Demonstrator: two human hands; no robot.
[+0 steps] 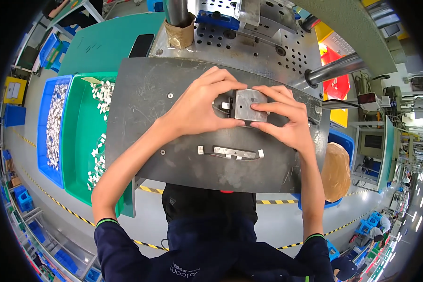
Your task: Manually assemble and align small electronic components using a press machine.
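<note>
Over the dark work plate, both of my hands hold a square grey metal block [243,109] with small holes in its top face. My left hand [195,103] grips its left corners between thumb and fingers. My right hand [286,115] curls around the right side, one fingertip pressing on the top face. At the block's left edge a small white connector [226,105] with dark wire shows, partly beside a black piece. Nearer to me lies a slim grey metal bar [235,152], with a thin wire lead and white connectors [261,153] along it.
To the left stand a green tray [75,141] with white connector leads and a blue bin [42,136] full of small white parts. A phone [142,46] lies beyond the dark plate [141,103]. Behind rises a perforated metal press bed [207,47] with steel posts [336,68].
</note>
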